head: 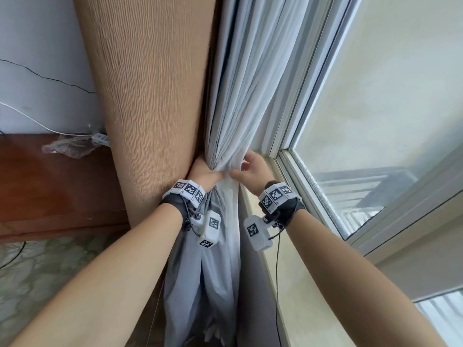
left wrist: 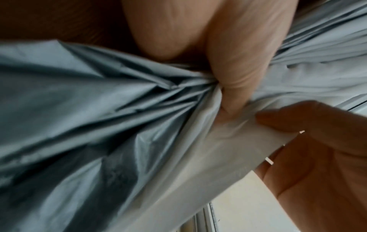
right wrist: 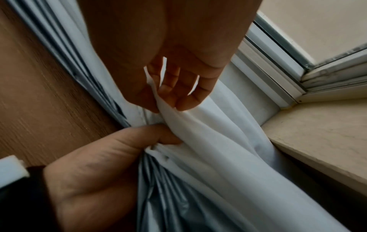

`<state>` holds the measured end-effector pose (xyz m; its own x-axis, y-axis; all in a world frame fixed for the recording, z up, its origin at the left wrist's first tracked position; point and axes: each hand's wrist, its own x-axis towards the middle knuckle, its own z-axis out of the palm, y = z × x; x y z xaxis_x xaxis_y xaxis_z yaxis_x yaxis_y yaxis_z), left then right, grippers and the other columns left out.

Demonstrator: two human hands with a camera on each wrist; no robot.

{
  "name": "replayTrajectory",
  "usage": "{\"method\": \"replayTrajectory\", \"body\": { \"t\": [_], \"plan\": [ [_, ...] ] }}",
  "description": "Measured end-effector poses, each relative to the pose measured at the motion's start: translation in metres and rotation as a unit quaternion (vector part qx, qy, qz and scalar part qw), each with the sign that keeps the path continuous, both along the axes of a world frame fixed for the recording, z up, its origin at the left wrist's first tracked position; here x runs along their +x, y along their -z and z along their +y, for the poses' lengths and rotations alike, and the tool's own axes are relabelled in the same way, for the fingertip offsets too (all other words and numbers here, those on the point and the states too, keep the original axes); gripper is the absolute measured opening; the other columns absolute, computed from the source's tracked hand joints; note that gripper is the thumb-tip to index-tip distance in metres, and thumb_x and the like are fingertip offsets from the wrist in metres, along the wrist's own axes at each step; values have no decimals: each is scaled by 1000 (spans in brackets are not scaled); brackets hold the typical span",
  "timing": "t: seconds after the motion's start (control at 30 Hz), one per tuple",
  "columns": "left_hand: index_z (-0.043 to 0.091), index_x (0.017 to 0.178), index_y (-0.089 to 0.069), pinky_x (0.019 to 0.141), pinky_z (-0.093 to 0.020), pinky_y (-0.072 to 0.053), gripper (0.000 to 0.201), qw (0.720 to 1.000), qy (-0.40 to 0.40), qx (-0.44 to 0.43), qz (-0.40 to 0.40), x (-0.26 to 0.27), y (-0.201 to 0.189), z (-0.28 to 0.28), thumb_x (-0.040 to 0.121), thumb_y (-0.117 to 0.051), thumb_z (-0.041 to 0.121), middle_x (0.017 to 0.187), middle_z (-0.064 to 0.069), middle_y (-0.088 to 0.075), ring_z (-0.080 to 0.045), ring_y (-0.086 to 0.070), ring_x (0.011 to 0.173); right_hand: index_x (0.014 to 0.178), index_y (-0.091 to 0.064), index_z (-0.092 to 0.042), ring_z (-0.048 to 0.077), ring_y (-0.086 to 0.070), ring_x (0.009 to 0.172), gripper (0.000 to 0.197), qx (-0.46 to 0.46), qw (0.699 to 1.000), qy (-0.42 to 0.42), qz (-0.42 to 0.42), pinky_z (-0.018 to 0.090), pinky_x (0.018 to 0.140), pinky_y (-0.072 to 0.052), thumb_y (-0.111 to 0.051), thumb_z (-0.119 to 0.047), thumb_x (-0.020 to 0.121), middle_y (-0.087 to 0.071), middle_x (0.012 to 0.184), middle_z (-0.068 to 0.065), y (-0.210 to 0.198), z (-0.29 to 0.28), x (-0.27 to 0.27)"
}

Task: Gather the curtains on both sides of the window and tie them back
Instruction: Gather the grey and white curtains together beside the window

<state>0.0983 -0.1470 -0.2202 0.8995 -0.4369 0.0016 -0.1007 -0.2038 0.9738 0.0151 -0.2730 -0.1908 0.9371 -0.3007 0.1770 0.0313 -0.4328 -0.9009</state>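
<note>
Soft daylight is admitted through the window (head: 375, 108); straight lines are bowed at the head view's edges, and both wrist views are blurred.

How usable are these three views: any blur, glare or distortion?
Head view: sharp, wide-angle bending, window washed out. Left wrist view: motion-blurred grey curtain, backlit. Right wrist view: soft blur, right hand shadowed against the bright white sheer.

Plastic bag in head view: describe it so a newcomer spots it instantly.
Left of the tan curtain runs a reddish-brown wooden ledge. The plastic bag lies crumpled on the ledge's top, by that curtain's edge. It is the only clear, crinkled thing there; a white cable passes above it.
</note>
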Motion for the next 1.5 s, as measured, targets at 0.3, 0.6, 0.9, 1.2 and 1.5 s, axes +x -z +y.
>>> {"method": "replayTrajectory", "body": {
  "t": [0.3,0.6,0.9,1.2,1.5],
  "plan": [
    [10,126,-60,93,-27,-51,64,999,41,-2,22,0,1,-3,67,-84,15,117,-2,-68,-13,-64,110,82,-63,-13,18,-62,76,20,60,997,-43,26,32,73,-51,-54,4,86,-67,82,3,-5,6,-1],
    [4,87,-72,76,-27,-53,44,993,63,47,84,-5,-15,24,44,-65,11,101,-8,-71,-24,-64,94,149,-27,-23,14,-44,123,78,266,956,66,105,39,104,-29,-56,4,82,-41,139,-4,18,-19,14],
    [-3,95,-71,90,-41,-54,45,996,36,36,70,0,-15,25,52,-67,7,104,-18,-71,-32,-66,98,66,-62,-19,21,-56,69,21,168,975,133,50,42,77,-53,-61,0,74,-60,64,-2,29,-15,33],
    [13,119,-60,82,-23,-53,55,999,-37,-21,2,-3,-3,-2,68,-83,14,105,1,-69,-11,-67,96,88,-57,10,24,-61,70,18,41,999,7,10,42,69,-54,-69,4,75,-63,81,29,8,-4,-3],
    [28,107,-60,85,-8,-46,48,988,141,51,-23,-8,-15,0,72,-81,2,109,10,-65,10,-59,98,69,-63,-14,16,-57,71,21,50,998,-40,23,26,69,-48,-60,1,83,-64,71,8,-3,7,0]
  ]
}}
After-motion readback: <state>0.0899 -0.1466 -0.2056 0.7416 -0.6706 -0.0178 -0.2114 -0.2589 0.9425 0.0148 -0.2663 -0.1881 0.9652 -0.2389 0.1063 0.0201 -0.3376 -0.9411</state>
